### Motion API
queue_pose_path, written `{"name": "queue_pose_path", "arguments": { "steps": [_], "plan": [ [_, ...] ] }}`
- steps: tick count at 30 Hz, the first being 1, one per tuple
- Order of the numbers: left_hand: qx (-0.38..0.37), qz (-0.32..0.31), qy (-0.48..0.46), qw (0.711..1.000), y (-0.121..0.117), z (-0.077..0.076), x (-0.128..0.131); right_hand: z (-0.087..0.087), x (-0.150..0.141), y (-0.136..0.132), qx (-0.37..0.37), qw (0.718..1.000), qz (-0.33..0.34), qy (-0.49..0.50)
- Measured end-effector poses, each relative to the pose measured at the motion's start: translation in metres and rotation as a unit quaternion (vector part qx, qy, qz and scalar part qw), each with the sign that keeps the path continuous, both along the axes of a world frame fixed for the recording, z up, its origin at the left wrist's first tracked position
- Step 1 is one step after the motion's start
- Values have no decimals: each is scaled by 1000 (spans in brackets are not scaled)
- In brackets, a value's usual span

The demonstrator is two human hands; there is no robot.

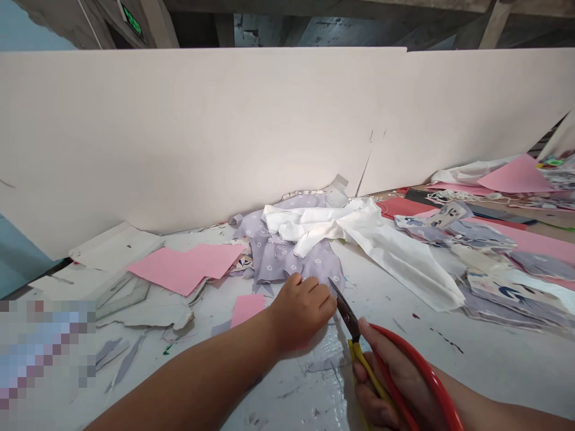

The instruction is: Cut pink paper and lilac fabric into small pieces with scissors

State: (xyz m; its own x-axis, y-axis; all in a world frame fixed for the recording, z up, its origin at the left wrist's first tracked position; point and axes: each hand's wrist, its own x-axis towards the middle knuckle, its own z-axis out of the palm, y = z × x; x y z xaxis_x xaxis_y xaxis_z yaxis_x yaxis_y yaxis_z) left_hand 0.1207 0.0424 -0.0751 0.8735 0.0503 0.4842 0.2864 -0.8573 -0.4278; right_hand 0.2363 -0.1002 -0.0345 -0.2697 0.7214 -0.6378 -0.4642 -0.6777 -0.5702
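Along the far edge of the bench (pixel 471 359) stands a long white board (pixel 224 131). Near the left edge, a blurred patch (pixel 45 353) hides what is there, so I cannot tell it. Just right of it lie some grey fabric strips (pixel 126 359), and behind them a clear plastic piece (pixel 121 293). Further right is a large pink paper sheet (pixel 186 266), and a small pink paper piece (pixel 247 309) lies nearer to the person.

In the middle, the left hand (pixel 300 311) lies at the near edge of a crumpled lilac floral fabric (pixel 287 257). Its fingers are curled together and rest on this fabric, but I cannot tell if they pinch it. A white cloth (pixel 372 239) lies on top of the fabric and runs to the right.

Just right of the left hand, the right hand (pixel 381 383) is closed around the yellow and red handles of a pair of scissors (pixel 345 314). The blades are almost together, and their tip is just beside the left hand. At the right side of the bench are stacked printed fabric pieces (pixel 512 296) and pink sheets (pixel 516 173).
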Motion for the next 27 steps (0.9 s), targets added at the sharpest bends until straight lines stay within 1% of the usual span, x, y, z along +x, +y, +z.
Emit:
{"name": "queue_pose_path", "arguments": {
  "steps": [2, 3, 5, 9, 13, 18, 22, 27],
  "plan": [
    [-2, -4, -6, 1000, 0, -1, 0, 1, 1, 3, -28, 999, -27, 23],
    [-3, -5, -8, 1000, 0, -1, 0, 2, 2, 5, -43, 998, -29, 29],
    [-4, -6, -8, 1000, 1, -1, 0, 4, 4, 10, -59, 998, -22, 27],
    [-5, -2, -5, 1000, 1, 0, -1, 9, 6, 17, -90, 996, 28, 0],
    [-5, 4, 2, 1000, 1, 0, -2, 12, 8, 18, -85, 996, 6, -29],
    [-5, 4, 7, 1000, 1, 0, -3, 7, 15, 22, -82, 995, 41, 27],
    [-2, 5, 9, 1000, 2, -1, -3, 4, 17, 28, -68, 997, 47, 4],
    [-5, 1, 13, 1000, 2, 0, -3, 4, 15, 30, -49, 997, 51, -2]
  ]
}}
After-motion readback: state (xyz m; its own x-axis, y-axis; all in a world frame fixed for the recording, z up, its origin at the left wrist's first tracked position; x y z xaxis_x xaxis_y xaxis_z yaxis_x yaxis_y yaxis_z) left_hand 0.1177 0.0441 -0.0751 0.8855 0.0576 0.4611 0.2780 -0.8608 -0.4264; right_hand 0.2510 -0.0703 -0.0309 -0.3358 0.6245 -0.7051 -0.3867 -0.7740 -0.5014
